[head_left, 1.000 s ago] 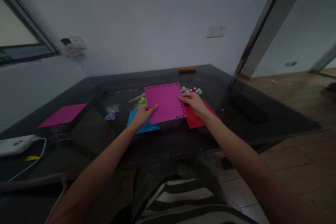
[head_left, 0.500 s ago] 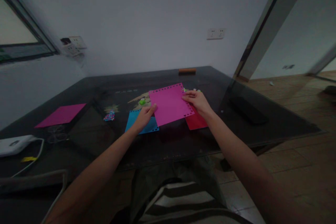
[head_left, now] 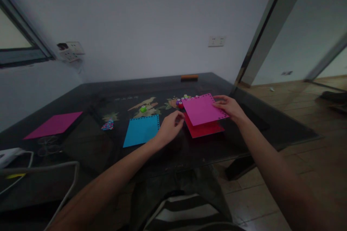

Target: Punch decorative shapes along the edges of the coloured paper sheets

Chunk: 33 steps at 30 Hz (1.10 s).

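Your right hand: your right hand (head_left: 230,108), right of the frame's centre, pinches the right edge of a bright pink square sheet with rows of dark holes along its edges (head_left: 204,110) between thumb and fingers.
Pink sheet: you have it just right of centre, its near edge in front of a plain-looking red sheet (head_left: 206,130), hiding that one's far part.
Your left hand: your left hand (head_left: 170,126), near the centre, has its fingers half curled and the thumb apart from them, close to the red sheet's left corner.
Blue sheet: left of that hand you have a blue square sheet with dark holes along two edges (head_left: 142,130), flat on the dark glossy table (head_left: 173,155).
Eyed toys: a small green toy with bulging white eyes (head_left: 143,109) sits beyond the blue sheet; a multicoloured cluster of similar toys (head_left: 180,104) lies behind your pink sheet, partly hidden.
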Each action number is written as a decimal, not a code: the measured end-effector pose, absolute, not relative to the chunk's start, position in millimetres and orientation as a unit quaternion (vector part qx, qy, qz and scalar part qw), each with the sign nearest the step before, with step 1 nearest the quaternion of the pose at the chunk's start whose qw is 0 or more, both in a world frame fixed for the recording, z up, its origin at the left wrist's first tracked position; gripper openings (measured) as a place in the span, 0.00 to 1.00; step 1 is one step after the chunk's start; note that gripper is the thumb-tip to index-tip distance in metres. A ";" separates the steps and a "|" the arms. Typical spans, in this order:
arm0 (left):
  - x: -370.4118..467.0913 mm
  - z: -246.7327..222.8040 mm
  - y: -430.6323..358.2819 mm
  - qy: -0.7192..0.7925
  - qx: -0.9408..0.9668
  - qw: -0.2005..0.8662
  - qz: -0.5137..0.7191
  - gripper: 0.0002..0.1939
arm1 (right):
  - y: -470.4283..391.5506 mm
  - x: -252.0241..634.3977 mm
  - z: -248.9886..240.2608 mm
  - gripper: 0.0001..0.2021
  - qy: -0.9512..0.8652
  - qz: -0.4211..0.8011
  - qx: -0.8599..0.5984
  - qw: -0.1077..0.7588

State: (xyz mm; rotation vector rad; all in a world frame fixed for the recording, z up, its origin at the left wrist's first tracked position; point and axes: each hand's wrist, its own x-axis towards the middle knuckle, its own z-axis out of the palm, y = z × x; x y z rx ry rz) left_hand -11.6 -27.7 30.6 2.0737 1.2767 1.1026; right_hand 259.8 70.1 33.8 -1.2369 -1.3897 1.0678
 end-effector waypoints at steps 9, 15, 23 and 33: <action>15.6 -0.1 -23.2 0.504 0.805 0.102 0.294 0.15 | 69.3 271.3 0.8 0.24 -0.576 0.429 -0.530 0.451; 12.5 -6.4 -26.7 0.515 0.819 0.071 0.243 0.16 | 65.2 266.8 2.0 0.25 -0.575 0.447 -0.534 0.429; 15.8 -13.3 -28.6 0.511 0.835 0.074 0.192 0.23 | 70.5 267.9 -7.1 0.23 -0.586 0.442 -0.538 0.416; 15.7 -13.7 -28.6 0.510 0.838 0.078 0.179 0.24 | 71.7 266.5 -10.2 0.20 -0.606 0.410 -0.547 0.406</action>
